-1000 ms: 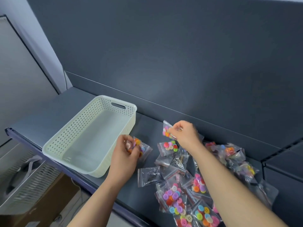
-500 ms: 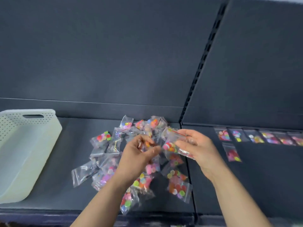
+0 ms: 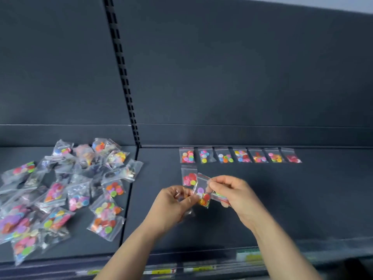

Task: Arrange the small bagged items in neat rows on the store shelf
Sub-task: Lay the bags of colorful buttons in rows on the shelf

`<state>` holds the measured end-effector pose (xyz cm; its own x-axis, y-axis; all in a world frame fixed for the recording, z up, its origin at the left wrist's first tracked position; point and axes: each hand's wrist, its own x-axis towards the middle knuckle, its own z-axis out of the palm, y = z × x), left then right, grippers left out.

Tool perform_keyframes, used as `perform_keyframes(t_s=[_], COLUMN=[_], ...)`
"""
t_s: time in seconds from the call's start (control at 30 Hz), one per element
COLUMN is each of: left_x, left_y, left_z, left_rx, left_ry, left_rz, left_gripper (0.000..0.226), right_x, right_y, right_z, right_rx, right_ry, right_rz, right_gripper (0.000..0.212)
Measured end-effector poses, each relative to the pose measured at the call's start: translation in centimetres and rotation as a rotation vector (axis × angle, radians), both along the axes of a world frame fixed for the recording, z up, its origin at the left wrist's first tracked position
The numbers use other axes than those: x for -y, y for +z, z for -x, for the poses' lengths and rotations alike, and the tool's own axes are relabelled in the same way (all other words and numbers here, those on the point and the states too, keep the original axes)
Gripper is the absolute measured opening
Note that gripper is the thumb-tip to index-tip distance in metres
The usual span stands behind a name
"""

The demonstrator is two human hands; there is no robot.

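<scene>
The left hand's [image 3: 173, 206] curled fingertips [image 3: 191, 200] pinch the lower left edge of a small clear bag of coloured buttons [image 3: 201, 194], while the right hand's [image 3: 233, 194] thumb and forefinger [image 3: 217, 183] pinch its upper right corner, so the bag hangs upright between both hands, above the right section of the dark shelf [image 3: 282, 199]. The remaining right fingers curl over a second bag [image 3: 221, 197] with a red seal, tucked against the palm. Something pale shows under the left palm, too blurred to identify. Just behind the hands, one bag [image 3: 188, 176] lies flat, starting a second row. Beyond it, a row of seven bags [image 3: 240, 156] sits side by side along the back edge. On the left section, past the slotted upright [image 3: 123, 77], a loose pile of bags [image 3: 70, 188] lies overlapping. Price labels [image 3: 199, 268] line the shelf's front edge.
</scene>
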<state>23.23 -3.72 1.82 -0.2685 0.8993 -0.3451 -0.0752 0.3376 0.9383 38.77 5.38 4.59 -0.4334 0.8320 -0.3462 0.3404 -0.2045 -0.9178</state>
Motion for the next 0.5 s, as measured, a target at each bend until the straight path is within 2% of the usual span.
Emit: perform_keyframes(t_s=[0.2,0.27,0.33,0.4,0.5], left_x=[-1.8,-2.4,-3.0,-3.7,-4.6], left_y=[-1.6,-2.4,-3.1,-3.4,-3.9], left_z=[-1.4,-0.6,0.2,0.8,1.6], left_rx=[-0.175,-0.327,-0.557,-0.768,-0.911], left_ry=[0.153,0.190,0.152,0.078,-0.036], left_rz=[0.006,-0.004,0.003,-0.015,-0.050], left_gripper=[0.009,0.010,0.008,0.018,0.031], right_x=[-4.4,-5.8,-7.0,-7.9,-8.6], right_y=[-2.7,-3.6,-4.6,-5.2,-5.3], right_z=[-1.8,-1.3,-0.7,0.1,1.0], right_rx=[0.160,0.232,0.278,0.329,0.389], right_ry=[-0.029,-0.029,-0.022,-0.009,0.004], right_rz=[-0.107,-0.161,-0.208,-0.267,-0.381], right_gripper=[0.010,0.010,0.013,0.017,0.013])
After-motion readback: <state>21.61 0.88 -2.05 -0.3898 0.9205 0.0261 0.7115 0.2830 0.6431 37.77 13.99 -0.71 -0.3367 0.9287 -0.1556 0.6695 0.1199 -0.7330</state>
